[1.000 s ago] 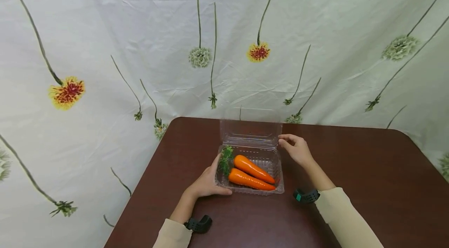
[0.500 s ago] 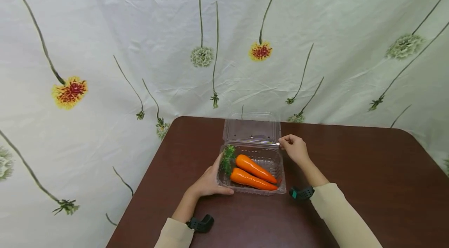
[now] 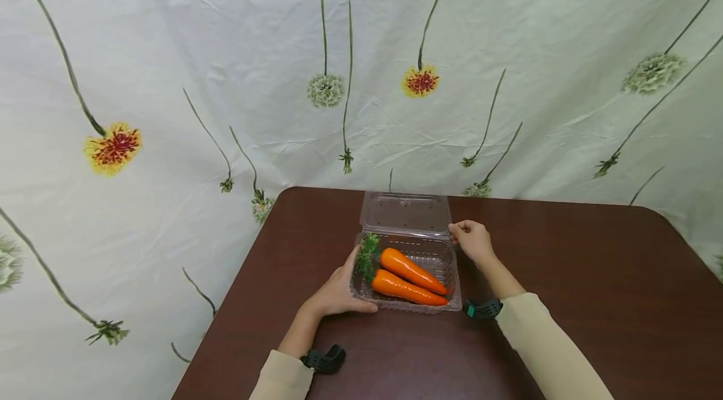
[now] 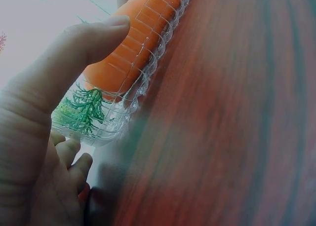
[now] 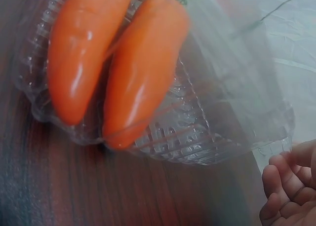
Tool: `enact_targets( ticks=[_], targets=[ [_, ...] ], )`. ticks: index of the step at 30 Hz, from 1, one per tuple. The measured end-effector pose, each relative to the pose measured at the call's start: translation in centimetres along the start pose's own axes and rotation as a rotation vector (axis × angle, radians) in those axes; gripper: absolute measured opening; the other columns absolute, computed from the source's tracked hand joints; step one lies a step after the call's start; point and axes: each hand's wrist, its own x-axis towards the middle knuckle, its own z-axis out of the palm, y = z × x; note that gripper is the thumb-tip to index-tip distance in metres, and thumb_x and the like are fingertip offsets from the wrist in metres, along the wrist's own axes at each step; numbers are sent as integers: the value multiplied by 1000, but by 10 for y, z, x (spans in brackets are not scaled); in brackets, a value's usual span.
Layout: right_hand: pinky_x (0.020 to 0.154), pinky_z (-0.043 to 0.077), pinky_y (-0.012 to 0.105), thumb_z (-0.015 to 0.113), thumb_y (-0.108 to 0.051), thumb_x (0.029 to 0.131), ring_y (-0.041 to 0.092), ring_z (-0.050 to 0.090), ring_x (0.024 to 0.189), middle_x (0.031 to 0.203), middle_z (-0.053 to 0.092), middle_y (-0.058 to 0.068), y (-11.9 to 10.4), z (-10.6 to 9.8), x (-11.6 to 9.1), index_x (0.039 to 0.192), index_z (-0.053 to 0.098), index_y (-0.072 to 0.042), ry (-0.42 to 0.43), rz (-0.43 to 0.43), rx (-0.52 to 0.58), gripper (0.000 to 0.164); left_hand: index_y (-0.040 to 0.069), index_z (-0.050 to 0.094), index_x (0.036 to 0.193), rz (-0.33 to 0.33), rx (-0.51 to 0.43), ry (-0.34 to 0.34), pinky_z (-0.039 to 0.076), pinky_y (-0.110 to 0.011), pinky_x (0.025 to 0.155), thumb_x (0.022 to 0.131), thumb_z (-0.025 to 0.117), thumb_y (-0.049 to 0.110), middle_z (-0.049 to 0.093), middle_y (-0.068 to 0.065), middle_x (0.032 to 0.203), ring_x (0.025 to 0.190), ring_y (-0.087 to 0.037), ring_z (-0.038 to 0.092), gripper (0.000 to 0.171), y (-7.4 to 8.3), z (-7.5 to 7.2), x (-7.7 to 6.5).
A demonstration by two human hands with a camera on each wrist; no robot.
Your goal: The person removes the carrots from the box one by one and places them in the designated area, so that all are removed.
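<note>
A clear plastic clamshell container (image 3: 456,302) stands on the table with its hinged lid (image 3: 403,211) raised and leaning back. Two orange carrots (image 3: 409,287) lie in its base, their green tops (image 3: 367,255) at the left end. My left hand (image 3: 333,293) grips the container's left side, its thumb (image 4: 101,38) along the front wall and its other fingers partly hidden around the end. My right hand (image 3: 473,242) is by the lid's right edge near the hinge. In the right wrist view, thumb and forefinger pinch the lid's edge (image 5: 276,144).
The dark reddish-brown table (image 3: 576,287) extends far to the right and ends close behind the container. A pale cloth (image 3: 271,42) printed with flowers hangs behind it. A dark band (image 3: 324,360) is on the left wrist, another dark band (image 3: 484,309) on the right.
The lid has tilted farther back, its top edge coming lower. My right hand has shifted slightly, staying at the lid's edge. The left hand keeps its hold; the carrots lie as before.
</note>
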Motion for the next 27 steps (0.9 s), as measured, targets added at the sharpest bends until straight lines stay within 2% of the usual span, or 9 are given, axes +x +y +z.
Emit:
enact_targets(
  ticks=[7,13,20,23,27],
  targets=[
    [61,42,27,57,-23,93,11,57,62,70,64,2,3,2,-3,90,65,3,-12,14,-16,27,24,-4,149,-17,-6,-13,25,-58,100,61,81,51,10,-7,153,135,-31,20,125,0,0,-4],
    [62,44,29,56,-26,93,13,58,64,71,64,3,4,1,-2,91,65,2,-18,24,0,30,25,-3,149,-14,-1,-3,25,-58,101,62,81,50,9,-6,153,135,-31,19,124,1,0,-2],
    [67,44,32,56,-31,92,17,60,66,77,65,6,3,-7,-6,100,64,1,-2,70,11,34,23,-3,149,-18,0,-7,25,-58,100,61,81,50,11,-8,153,134,-31,21,125,2,2,-2],
    [69,46,31,57,-27,92,21,62,74,86,65,10,0,-11,-12,107,63,1,-5,44,52,33,25,-3,149,-24,8,-4,26,-58,100,60,81,51,12,-6,152,134,-31,22,125,2,1,-2],
    [70,46,29,57,-20,92,24,61,82,94,64,15,-6,-13,-22,112,61,3,-15,-27,138,31,25,-2,149,-1,5,4,26,-58,99,61,82,50,14,-8,152,133,-32,24,124,0,0,-1]
  ],
)
